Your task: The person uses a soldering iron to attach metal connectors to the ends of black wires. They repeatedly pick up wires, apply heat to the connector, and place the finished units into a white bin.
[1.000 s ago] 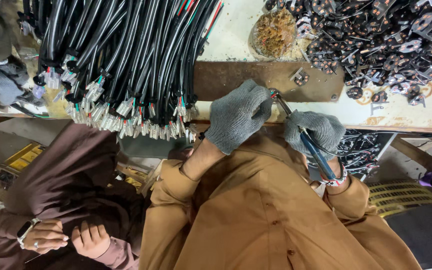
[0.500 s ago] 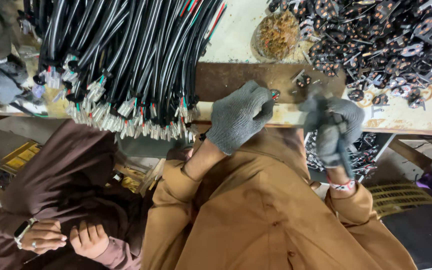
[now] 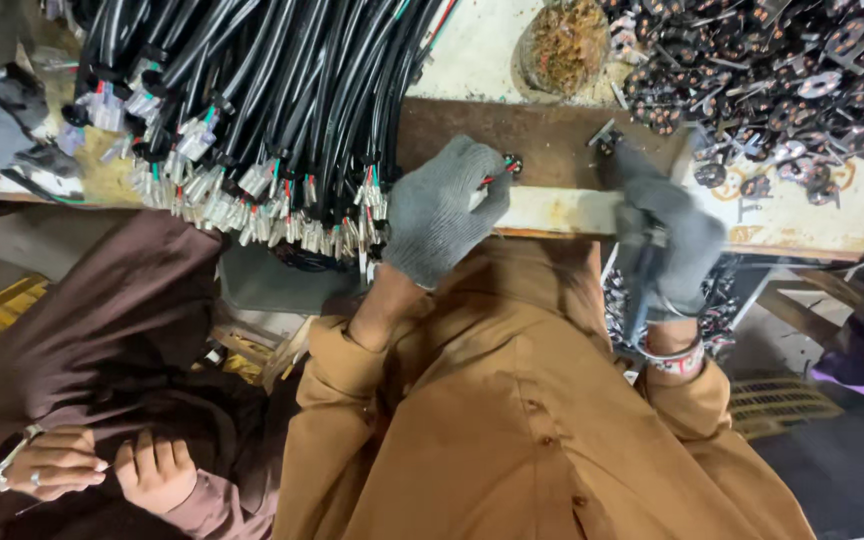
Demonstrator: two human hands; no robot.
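While gripping a small wired plug part [image 3: 505,170], left hand [image 3: 439,208] rests gloved on the bench edge [image 3: 552,212]. Right hand [image 3: 664,235], apart, blurred, clamped on blue-handled pliers [image 3: 640,290].

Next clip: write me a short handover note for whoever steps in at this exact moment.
Left hand, gloved, pinches a small black part with coloured wires over the rusty metal plate.
Right hand, gloved and blurred, grips a blue-handled tool, reaching toward a loose part on the plate.
Black cable bundle lies left; pile of metal parts right.
Finished versus remaining count cannot be told.
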